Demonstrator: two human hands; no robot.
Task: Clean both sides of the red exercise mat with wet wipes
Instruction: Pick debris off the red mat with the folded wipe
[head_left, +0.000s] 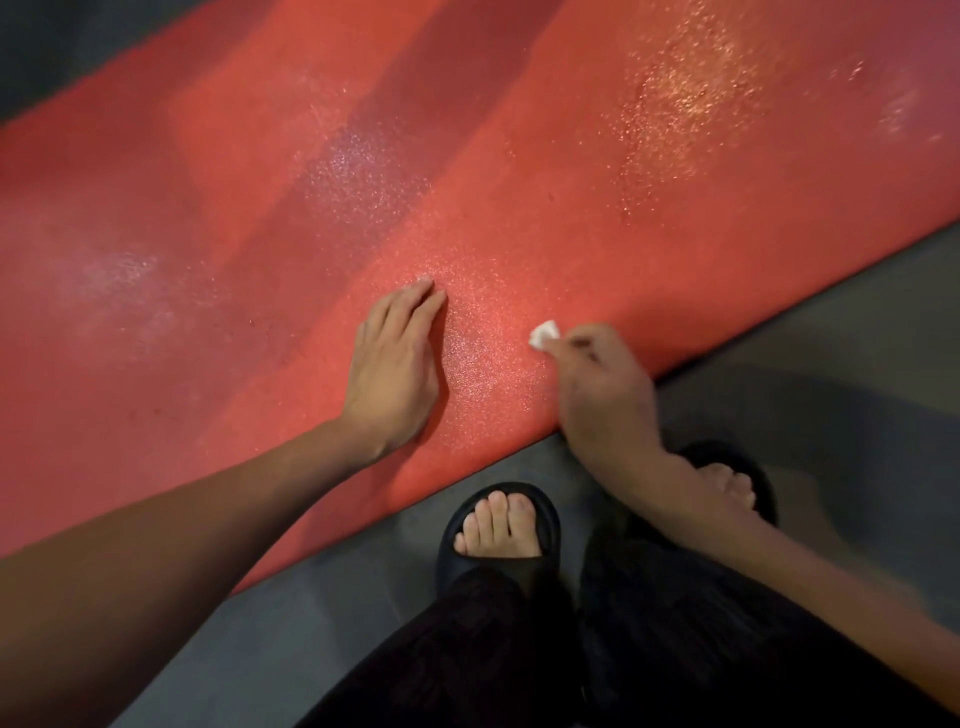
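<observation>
Wiping the red mat's near edge

Right hand (602, 395) pinches a balled wipe (544, 333) on the mat (363, 156), which runs 8 to 2 o'clock; left hand (395, 364), fingers straight, presses flat at its 9 o'clock.

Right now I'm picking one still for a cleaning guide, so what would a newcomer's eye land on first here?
The red mat first: it runs slantwise across most of the picture on a grey floor, with damp sheen glinting in patches. Then the hands near its close edge: the left hand lies flat on the mat, and the right hand pinches a small white wipe against it. Below, black slippers stand on the floor.
</observation>
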